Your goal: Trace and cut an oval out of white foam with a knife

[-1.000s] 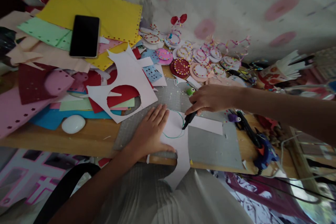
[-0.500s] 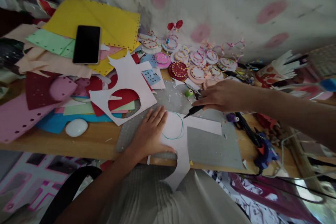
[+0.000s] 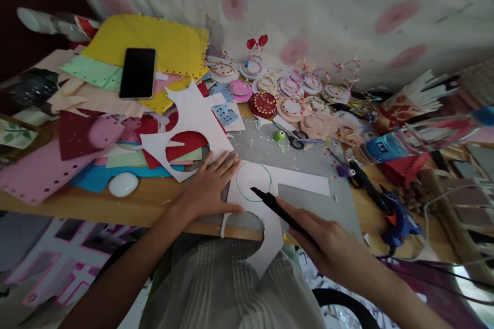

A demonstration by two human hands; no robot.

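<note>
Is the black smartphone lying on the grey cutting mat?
No, the black smartphone lies on the pile of coloured paper sheets at the table's far left, apart from the grey cutting mat.

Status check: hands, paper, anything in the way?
Left hand flat, pinning white cut paper sheet. Right hand gripping black pen, tip inside green drawn circle. Blue glue gun off right, clear of paper.
</note>
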